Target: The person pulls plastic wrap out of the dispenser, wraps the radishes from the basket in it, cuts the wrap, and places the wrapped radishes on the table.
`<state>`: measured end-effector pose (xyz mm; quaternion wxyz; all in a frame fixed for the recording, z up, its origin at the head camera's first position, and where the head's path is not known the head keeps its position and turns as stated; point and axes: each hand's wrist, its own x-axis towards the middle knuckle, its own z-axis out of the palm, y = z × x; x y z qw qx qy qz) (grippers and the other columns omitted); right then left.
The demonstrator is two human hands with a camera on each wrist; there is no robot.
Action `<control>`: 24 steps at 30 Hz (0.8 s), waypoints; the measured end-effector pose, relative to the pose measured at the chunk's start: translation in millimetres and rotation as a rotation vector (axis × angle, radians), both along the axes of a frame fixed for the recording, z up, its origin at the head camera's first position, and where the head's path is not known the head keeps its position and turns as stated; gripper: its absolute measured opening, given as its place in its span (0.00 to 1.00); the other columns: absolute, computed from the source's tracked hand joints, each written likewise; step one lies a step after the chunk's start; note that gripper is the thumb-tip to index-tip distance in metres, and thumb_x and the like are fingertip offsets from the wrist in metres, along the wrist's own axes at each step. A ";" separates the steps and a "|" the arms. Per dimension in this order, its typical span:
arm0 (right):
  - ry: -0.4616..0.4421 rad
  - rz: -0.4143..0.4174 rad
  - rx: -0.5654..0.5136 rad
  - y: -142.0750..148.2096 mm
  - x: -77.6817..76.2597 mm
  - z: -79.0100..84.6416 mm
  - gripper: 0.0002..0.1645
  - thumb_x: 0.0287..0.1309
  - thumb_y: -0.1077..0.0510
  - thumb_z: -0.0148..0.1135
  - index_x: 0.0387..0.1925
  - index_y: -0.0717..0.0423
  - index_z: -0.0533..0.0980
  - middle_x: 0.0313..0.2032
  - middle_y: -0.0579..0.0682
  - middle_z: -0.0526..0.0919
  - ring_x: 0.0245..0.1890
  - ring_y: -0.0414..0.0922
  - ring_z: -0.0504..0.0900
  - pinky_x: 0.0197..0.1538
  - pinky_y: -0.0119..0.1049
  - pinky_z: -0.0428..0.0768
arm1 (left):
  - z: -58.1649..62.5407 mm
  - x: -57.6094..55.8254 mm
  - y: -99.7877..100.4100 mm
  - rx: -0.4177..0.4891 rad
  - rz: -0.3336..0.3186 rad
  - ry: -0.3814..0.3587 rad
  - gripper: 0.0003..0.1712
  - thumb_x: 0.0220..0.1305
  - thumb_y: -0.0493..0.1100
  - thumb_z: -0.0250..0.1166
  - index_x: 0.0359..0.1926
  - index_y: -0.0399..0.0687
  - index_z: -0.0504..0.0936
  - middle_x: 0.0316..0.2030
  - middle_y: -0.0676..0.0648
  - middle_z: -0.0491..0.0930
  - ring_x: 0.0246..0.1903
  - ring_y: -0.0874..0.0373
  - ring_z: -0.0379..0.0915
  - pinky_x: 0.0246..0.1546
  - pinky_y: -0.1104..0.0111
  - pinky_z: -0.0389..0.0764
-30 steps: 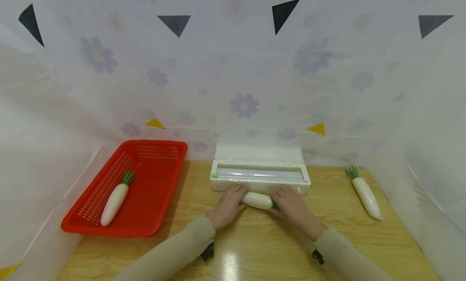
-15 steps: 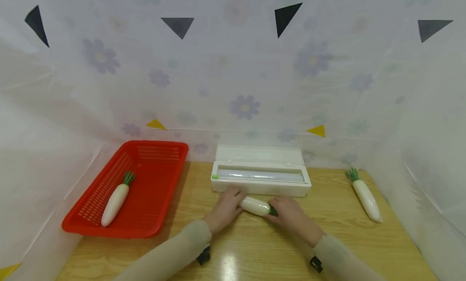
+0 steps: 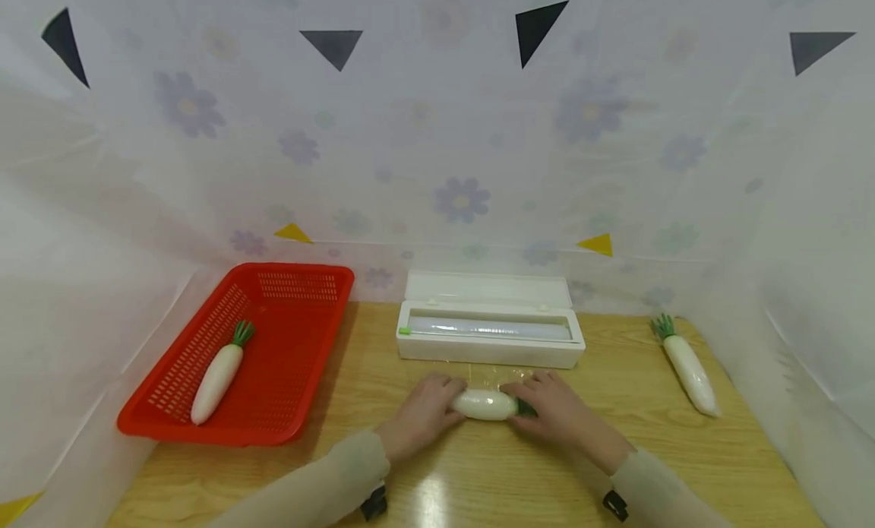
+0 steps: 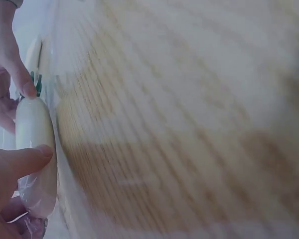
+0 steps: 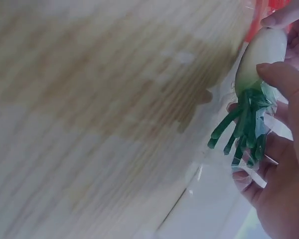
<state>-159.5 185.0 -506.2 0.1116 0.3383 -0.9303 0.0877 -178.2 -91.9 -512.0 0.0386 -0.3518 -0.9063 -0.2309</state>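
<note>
Between my hands lies a white radish [image 3: 484, 405] with a green top, clear film around it. My left hand [image 3: 424, 410] grips its blunt end, the thumb across the white skin in the left wrist view. At the leafy end my right hand [image 3: 557, 410] pinches it, with thumb on the body and fingers behind the green stalks [image 5: 246, 124]. Clinging film shows over those stalks in the right wrist view. A strip of clear film [image 3: 485, 374] spreads on the table behind the radish. Just beyond stands a white cling film box [image 3: 488, 351], lid up, its roll visible.
A red plastic basket [image 3: 301, 406] at the left holds another radish [image 3: 217, 384]. One more radish [image 3: 690, 374], shiny as if wrapped, lies at the table's right edge. Pale patterned sheeting [image 3: 383, 148] encloses the back and sides of the wooden table [image 3: 492, 486].
Both hands have drawn the radish back from the box toward the person. It tilted midway and is now nearly level, and the film behind it shows more.
</note>
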 end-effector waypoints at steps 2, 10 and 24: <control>-0.006 0.001 0.016 -1.1 4.8 0.4 0.29 0.60 0.39 0.74 0.57 0.48 0.81 0.40 0.43 0.85 0.40 0.43 0.76 0.46 0.46 0.75 | 1.2 3.9 -0.4 0.008 -0.009 -0.012 0.24 0.63 0.44 0.76 0.57 0.41 0.82 0.49 0.44 0.85 0.50 0.51 0.79 0.56 0.59 0.80; 0.067 -0.022 0.080 -13.3 18.4 -1.1 0.32 0.54 0.33 0.74 0.49 0.51 0.81 0.43 0.46 0.83 0.44 0.47 0.77 0.47 0.44 0.73 | 2.5 17.3 -6.0 -0.013 -0.041 -0.082 0.23 0.65 0.46 0.74 0.58 0.45 0.82 0.50 0.47 0.84 0.51 0.54 0.77 0.56 0.61 0.79; 0.146 0.036 -0.028 -5.9 14.8 -9.3 0.29 0.55 0.42 0.76 0.53 0.52 0.80 0.41 0.43 0.84 0.42 0.44 0.78 0.52 0.46 0.74 | 1.5 11.2 -13.5 0.001 -0.066 -0.143 0.24 0.66 0.47 0.73 0.60 0.44 0.84 0.46 0.50 0.77 0.42 0.62 0.74 0.47 0.68 0.80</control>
